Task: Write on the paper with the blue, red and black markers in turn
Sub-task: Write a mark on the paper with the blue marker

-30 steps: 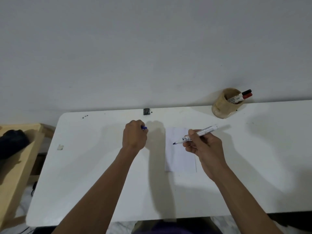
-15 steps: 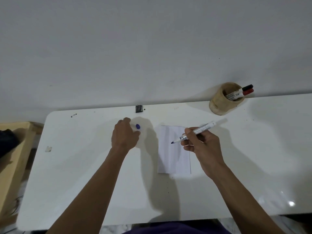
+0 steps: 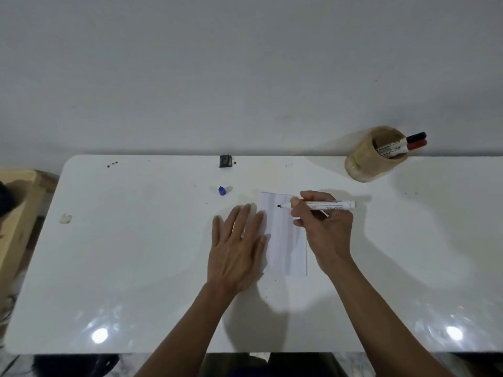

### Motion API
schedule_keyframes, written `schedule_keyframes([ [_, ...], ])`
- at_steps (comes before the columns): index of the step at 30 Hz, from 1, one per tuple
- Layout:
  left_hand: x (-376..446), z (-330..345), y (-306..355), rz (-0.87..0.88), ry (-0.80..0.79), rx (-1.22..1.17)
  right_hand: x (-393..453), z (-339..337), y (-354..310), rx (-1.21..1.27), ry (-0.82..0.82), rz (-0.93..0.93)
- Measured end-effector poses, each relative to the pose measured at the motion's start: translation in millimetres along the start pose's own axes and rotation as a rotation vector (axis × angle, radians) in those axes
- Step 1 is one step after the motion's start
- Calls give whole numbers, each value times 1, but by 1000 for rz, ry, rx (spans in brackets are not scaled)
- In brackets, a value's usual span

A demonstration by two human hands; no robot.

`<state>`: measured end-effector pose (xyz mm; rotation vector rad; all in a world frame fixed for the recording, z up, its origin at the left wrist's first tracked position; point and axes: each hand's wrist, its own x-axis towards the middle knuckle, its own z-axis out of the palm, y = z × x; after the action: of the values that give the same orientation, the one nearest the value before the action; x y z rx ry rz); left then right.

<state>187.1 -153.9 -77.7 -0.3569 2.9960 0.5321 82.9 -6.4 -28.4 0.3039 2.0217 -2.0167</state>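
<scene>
A folded white paper [image 3: 285, 240] lies on the white table [image 3: 136, 254]. My right hand [image 3: 324, 227] grips the uncapped blue marker [image 3: 326, 204], its tip at the paper's upper part. My left hand [image 3: 236, 246] rests flat with fingers spread, its fingertips on the paper's left edge. The blue cap [image 3: 222, 190] stands alone on the table, up and left of the paper. The black marker [image 3: 411, 137] and the red marker [image 3: 413, 144] stick out of a tan cup [image 3: 364, 161] at the back right.
A small black object [image 3: 224, 161] sits at the table's back edge against the grey wall. A scrap of tape [image 3: 65, 218] is stuck near the left edge. A wooden piece of furniture [image 3: 16, 213] stands left of the table.
My left hand has let go of the blue cap, which now stands on the table, and moved right to lie flat on the paper's left edge. The marker's tip has come down to the paper.
</scene>
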Motion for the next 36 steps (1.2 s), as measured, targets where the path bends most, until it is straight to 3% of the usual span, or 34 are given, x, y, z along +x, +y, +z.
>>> schedule_keyframes([
  [1, -2, 31, -10, -96, -27, -3, 13, 10, 28, -83, -68, 9],
  [12, -13, 10, 14, -100, -38, 62, 28, 25, 20, -226, -199, -170],
  [19, -15, 11, 14, -111, -27, 67, 41, 25, 24, -295, -213, -272],
  [36, -12, 11, 15, -115, -30, 110, 45, 28, 29, -297, -195, -234],
])
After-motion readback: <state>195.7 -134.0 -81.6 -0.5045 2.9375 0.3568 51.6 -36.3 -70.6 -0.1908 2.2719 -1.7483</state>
